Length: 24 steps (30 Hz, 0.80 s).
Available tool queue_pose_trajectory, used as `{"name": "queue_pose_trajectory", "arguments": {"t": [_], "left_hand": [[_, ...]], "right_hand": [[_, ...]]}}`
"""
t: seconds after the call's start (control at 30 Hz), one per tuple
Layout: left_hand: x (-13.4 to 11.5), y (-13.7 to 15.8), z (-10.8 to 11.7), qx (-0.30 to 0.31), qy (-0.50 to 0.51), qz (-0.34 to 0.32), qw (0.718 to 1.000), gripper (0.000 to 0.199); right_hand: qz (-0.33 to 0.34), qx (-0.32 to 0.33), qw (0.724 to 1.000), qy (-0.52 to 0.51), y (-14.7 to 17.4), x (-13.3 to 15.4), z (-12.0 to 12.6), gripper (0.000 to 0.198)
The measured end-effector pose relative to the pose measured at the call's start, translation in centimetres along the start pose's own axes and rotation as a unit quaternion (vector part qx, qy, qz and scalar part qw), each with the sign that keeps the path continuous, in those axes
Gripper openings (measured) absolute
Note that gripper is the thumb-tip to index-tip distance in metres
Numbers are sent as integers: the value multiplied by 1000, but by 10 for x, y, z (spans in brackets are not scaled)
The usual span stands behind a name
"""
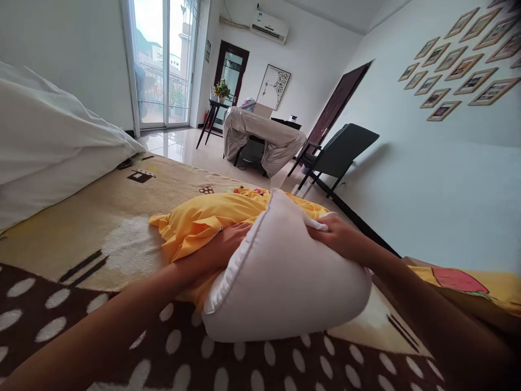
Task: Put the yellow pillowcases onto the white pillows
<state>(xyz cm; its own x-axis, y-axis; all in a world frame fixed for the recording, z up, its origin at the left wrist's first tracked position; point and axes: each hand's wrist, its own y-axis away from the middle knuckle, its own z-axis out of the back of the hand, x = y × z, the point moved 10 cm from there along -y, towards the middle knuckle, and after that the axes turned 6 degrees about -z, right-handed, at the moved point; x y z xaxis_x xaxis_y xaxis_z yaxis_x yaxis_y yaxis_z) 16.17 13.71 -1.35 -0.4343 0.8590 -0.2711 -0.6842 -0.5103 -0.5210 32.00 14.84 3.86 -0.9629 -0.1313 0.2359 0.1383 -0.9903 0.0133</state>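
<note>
A plump white pillow (285, 277) with a seam along its left edge stands tilted on the bed in front of me. Behind and left of it lies a rumpled yellow pillowcase (211, 209), partly hidden by the pillow. My right hand (336, 233) is closed on the pillow's right upper side, where a fold of white fabric bunches at the fingers. On the left, my left hand (236, 234) rests against the yellow cloth beside the pillow's seam; its fingertips disappear behind the pillow, so their grip is hidden.
The bed has a beige and brown dotted blanket (134, 217). White bedding (52, 141) is heaped at the left. Yellow printed fabric (468, 285) lies at the right edge. Beyond are a dark chair (342, 149), a covered piece of furniture (260, 133) and a plant stand (217, 105).
</note>
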Motion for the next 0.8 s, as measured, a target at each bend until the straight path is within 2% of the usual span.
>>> {"name": "queue_pose_trajectory", "arguments": {"t": [0.07, 0.2, 0.33, 0.47, 0.57, 0.7, 0.8], "left_hand": [[0, -8, -18, 40, 6, -48, 998, 24], [7, -10, -38, 70, -34, -40, 996, 39], [-11, 3, -42, 119, -105, -36, 987, 29], [-27, 15, -40, 171, -169, -10, 971, 31], [-32, 16, -25, 130, -176, 2, 976, 26], [-31, 15, 17, -7, -218, 20, 976, 21], [-19, 17, 31, -31, -207, 55, 976, 20]], "right_hand": [[-7, 5, 1000, -21, 17, -7, -7, 43], [-45, -3, 999, -10, 59, -18, -25, 41], [-75, -16, 997, 7, 94, -25, -44, 38], [-71, -37, 996, 46, 106, -22, -46, 36], [-73, -8, 994, 78, 99, -15, -47, 36], [-69, 39, 987, 138, 81, 4, -49, 34], [-48, 65, 976, 204, 67, 26, -54, 29]]}}
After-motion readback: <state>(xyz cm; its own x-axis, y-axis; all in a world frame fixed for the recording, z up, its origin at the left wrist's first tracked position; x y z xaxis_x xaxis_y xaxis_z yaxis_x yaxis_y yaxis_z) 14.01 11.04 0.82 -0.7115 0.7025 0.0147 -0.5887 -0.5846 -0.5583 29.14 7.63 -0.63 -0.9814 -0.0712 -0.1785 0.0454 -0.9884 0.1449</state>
